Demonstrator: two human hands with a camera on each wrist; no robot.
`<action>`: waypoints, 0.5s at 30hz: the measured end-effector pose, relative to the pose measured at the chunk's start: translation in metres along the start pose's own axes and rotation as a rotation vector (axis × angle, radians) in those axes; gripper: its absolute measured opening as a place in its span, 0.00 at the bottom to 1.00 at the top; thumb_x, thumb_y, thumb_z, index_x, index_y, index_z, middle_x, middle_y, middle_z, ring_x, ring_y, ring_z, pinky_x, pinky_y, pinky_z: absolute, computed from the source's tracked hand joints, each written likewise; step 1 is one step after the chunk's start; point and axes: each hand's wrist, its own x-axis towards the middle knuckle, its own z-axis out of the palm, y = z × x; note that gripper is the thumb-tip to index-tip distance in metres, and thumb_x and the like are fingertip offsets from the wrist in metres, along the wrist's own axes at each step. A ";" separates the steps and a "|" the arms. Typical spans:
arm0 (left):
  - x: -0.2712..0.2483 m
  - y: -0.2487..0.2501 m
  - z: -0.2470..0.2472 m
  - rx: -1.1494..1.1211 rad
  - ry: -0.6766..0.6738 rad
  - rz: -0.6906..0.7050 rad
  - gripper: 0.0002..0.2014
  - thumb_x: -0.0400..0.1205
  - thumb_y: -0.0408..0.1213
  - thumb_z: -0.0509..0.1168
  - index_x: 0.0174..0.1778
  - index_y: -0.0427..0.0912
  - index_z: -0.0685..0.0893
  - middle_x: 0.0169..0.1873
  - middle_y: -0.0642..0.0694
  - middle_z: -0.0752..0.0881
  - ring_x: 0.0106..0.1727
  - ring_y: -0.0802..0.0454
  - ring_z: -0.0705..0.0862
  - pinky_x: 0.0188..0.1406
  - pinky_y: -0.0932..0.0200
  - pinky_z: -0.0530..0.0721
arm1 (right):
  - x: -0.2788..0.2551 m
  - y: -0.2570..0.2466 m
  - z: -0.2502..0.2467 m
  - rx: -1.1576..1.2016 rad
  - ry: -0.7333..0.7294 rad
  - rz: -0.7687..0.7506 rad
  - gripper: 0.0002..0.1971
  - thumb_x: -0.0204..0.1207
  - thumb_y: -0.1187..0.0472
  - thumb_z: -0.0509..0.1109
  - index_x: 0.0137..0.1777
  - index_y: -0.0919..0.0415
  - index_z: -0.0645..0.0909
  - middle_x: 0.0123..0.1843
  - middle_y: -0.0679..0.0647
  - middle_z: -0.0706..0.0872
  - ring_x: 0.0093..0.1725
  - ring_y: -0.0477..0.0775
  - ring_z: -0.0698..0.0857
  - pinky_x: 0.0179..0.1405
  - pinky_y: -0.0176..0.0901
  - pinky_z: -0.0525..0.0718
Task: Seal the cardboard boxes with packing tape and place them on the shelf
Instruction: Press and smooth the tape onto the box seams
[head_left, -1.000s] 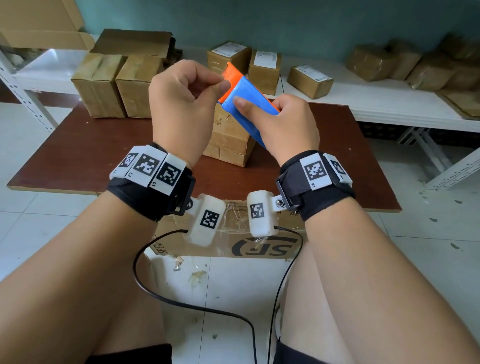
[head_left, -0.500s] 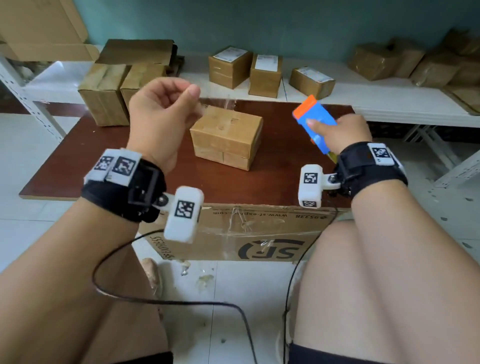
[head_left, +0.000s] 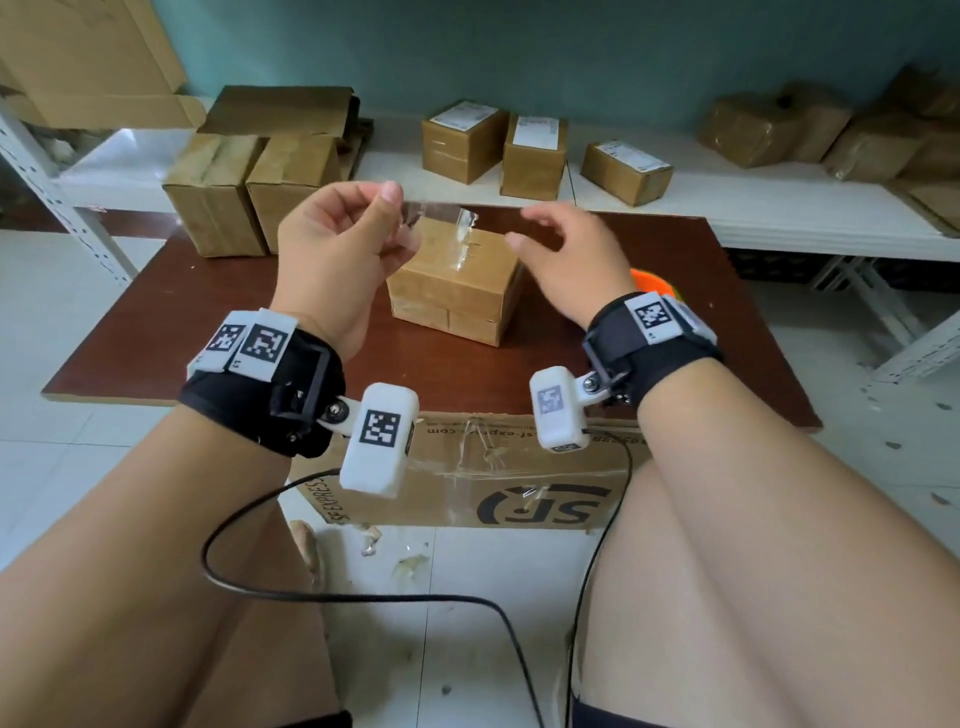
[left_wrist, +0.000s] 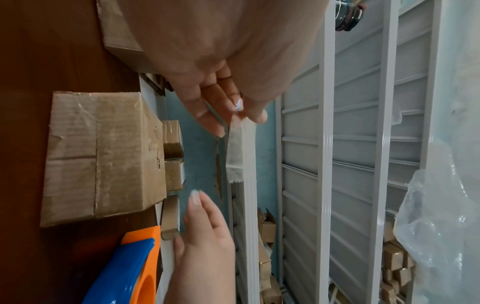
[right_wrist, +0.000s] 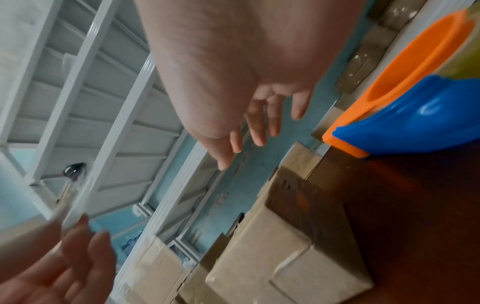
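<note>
A small cardboard box (head_left: 457, 280) sits in the middle of the brown table (head_left: 156, 322). My left hand (head_left: 392, 200) is raised above the box's left side and pinches one end of a cut strip of clear tape (head_left: 441, 213); the left wrist view shows the tape strip (left_wrist: 235, 144) hanging from the left hand (left_wrist: 233, 117). My right hand (head_left: 519, 226) hovers with spread fingers just right of the strip's free end and holds nothing. The orange and blue tape dispenser (head_left: 649, 283) lies on the table behind my right wrist, and the dispenser (right_wrist: 415, 102) also shows beside the right hand (right_wrist: 246, 144).
Two taped boxes (head_left: 249, 192) stand at the table's back left. Three labelled boxes (head_left: 530, 145) rest on the white shelf (head_left: 753, 208) behind, with more wrapped parcels (head_left: 831, 130) at the far right. A large SF carton (head_left: 493, 473) stands under the table's front edge.
My right hand has set the tape dispenser down on the table's right side and come back empty toward the strip. My left hand still holds the cut tape above the box.
</note>
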 end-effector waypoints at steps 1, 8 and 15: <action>0.000 -0.001 0.001 0.006 -0.003 -0.005 0.04 0.90 0.35 0.71 0.50 0.40 0.86 0.32 0.52 0.88 0.37 0.57 0.86 0.57 0.52 0.91 | -0.002 -0.008 0.005 0.003 -0.065 -0.043 0.23 0.87 0.45 0.73 0.79 0.50 0.83 0.80 0.48 0.82 0.81 0.50 0.77 0.80 0.42 0.71; 0.005 -0.003 -0.003 0.044 -0.007 -0.009 0.05 0.89 0.37 0.72 0.50 0.40 0.86 0.30 0.52 0.86 0.36 0.55 0.86 0.58 0.49 0.92 | 0.007 -0.018 0.035 -0.348 -0.364 0.027 0.31 0.86 0.44 0.74 0.87 0.51 0.75 0.93 0.58 0.66 0.91 0.60 0.65 0.87 0.54 0.66; 0.009 -0.003 -0.014 0.086 -0.024 -0.004 0.04 0.89 0.37 0.72 0.52 0.40 0.86 0.33 0.49 0.87 0.36 0.55 0.86 0.57 0.49 0.93 | 0.002 -0.026 0.002 -0.423 -0.491 -0.019 0.27 0.80 0.52 0.83 0.78 0.55 0.85 0.82 0.53 0.82 0.79 0.58 0.81 0.77 0.48 0.79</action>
